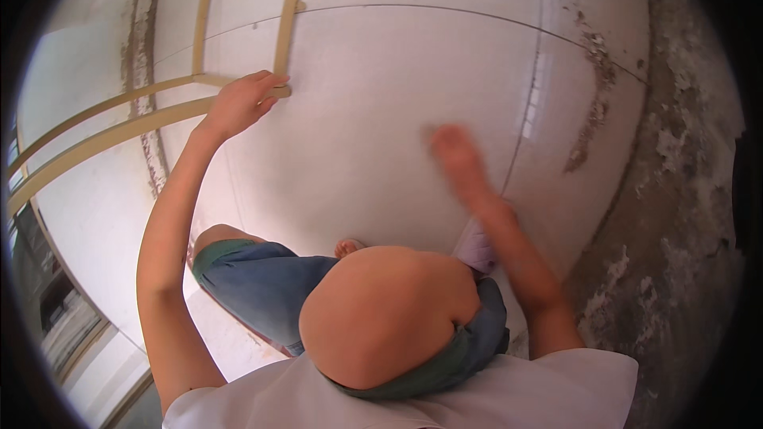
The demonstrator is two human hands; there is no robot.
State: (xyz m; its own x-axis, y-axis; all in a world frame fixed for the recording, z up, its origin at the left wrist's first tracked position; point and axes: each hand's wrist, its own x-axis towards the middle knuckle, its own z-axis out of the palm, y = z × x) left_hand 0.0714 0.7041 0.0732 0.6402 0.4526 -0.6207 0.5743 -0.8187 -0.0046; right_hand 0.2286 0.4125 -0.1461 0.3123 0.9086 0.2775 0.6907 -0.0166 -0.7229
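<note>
My left hand point(241, 103) is at the corner of a tan, wood-coloured frame point(143, 121), its fingers bent over the joint and its thumb along the near side. The frame is made of narrow strips; one strip point(291, 12) runs away from me from that corner. My right hand point(457, 155) hovers over the pale tiled floor point(366, 111), to the right of the frame and apart from it. Motion smears its fingers, and I cannot make out whether the dark patch at their tips is a held thing.
Bare, stained concrete point(675, 191) borders the tiles on the right. Crumbled debris point(592, 103) lies along the tile edge there. A rough strip of exposed mortar point(143, 40) crosses the left side. My bent knee point(389, 314) and a light shoe point(477, 248) are close below my right hand.
</note>
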